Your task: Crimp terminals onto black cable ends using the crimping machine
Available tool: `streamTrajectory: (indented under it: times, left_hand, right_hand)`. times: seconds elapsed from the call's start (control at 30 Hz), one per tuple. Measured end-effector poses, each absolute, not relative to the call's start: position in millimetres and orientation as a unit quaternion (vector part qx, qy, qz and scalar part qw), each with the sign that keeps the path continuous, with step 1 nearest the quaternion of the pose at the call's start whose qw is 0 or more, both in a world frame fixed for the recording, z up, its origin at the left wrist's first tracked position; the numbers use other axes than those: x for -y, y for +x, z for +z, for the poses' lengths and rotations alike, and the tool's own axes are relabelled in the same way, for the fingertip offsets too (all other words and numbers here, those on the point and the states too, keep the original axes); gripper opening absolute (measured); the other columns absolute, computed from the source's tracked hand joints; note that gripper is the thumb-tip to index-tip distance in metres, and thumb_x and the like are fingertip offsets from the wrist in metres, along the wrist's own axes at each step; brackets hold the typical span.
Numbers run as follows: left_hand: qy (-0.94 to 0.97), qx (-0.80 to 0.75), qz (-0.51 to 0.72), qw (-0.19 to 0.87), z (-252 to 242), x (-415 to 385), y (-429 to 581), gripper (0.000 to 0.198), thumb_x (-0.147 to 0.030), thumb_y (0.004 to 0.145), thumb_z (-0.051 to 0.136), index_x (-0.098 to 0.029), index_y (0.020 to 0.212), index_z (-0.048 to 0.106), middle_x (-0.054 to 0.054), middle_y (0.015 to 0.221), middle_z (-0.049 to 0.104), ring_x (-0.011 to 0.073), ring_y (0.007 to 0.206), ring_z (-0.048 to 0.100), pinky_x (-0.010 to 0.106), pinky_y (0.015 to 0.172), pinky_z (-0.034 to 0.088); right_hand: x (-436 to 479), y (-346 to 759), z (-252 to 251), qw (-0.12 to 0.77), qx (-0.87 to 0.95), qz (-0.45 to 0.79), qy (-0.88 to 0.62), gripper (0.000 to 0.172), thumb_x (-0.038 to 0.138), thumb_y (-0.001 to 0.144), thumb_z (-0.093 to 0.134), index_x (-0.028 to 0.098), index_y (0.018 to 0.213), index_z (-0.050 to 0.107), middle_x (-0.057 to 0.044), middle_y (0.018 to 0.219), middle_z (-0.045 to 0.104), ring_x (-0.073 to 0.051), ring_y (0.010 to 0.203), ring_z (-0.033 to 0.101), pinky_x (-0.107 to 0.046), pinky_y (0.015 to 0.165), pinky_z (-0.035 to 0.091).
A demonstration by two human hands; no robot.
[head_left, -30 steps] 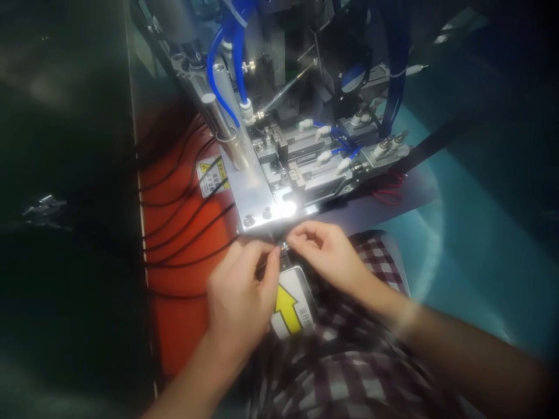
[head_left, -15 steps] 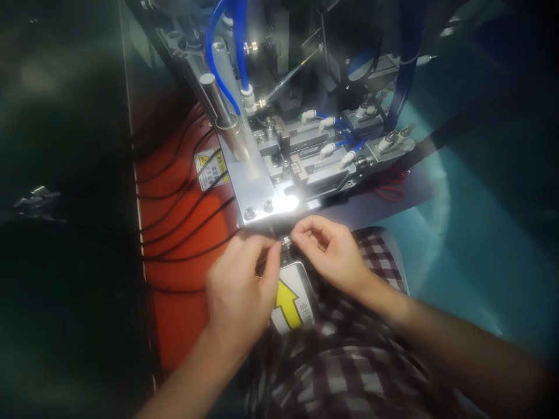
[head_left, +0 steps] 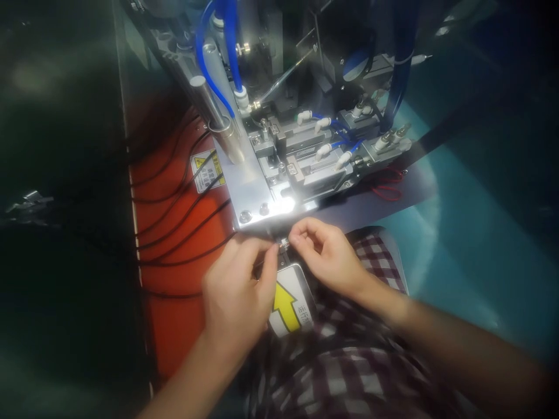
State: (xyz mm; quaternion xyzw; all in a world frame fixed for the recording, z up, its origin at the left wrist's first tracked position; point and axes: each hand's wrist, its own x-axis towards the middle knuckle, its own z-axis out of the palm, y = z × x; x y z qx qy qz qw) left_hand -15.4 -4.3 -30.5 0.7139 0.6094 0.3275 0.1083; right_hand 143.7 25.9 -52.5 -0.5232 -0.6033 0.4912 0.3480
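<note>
My left hand (head_left: 238, 288) and my right hand (head_left: 325, 253) meet just below the front edge of a shiny metal plate (head_left: 255, 195). Both pinch a tiny metal part (head_left: 284, 244) between their fingertips. The part is too small to name. Directly under the hands lies a white label with a yellow arrow (head_left: 288, 302). My lap in chequered cloth (head_left: 349, 366) fills the lower middle.
Behind the plate stands a machine with blue air hoses (head_left: 218, 64), a steel cylinder (head_left: 209, 110) and white fittings (head_left: 323, 151). Black cables (head_left: 183, 215) run over an orange-red panel (head_left: 174, 326) at left, with a yellow warning sticker (head_left: 205, 169). Red wires (head_left: 386, 186) lie at right.
The view has drifted slightly, so the machine sits a little further left in the frame. Both hands stay pinched together on the small part at the plate's edge.
</note>
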Motion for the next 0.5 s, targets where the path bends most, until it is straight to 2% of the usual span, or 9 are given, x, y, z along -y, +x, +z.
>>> streamTrajectory:
  times: [0.13, 0.5]
  left_hand:
    - [0.715, -0.608, 0.327, 0.111, -30.2, 3.8, -15.3, 0.004, -0.015, 0.083, 0.065, -0.018, 0.080, 0.064, -0.002, 0.074, 0.060, 0.0081, 0.065, 0.053, 0.021, 0.060, 0.041]
    - [0.717, -0.607, 0.326, 0.108, -30.1, 2.9, -14.2, 0.003, -0.016, 0.083, 0.065, -0.018, 0.081, 0.065, -0.003, 0.073, 0.060, 0.0087, 0.064, 0.053, 0.021, 0.060, 0.042]
  right_hand:
    - [-26.1, 143.6, -51.2, 0.345, 0.617, 0.480, -0.519, 0.011, 0.021, 0.088, 0.052, 0.017, 0.080, 0.057, -0.003, 0.076, 0.060, -0.014, 0.068, 0.055, -0.026, 0.063, 0.045]
    - [-27.0, 143.3, -48.0, 0.336, 0.633, 0.456, -0.528, 0.010, 0.019, 0.087, 0.051, 0.017, 0.079, 0.056, 0.000, 0.071, 0.059, -0.013, 0.063, 0.053, -0.026, 0.059, 0.042]
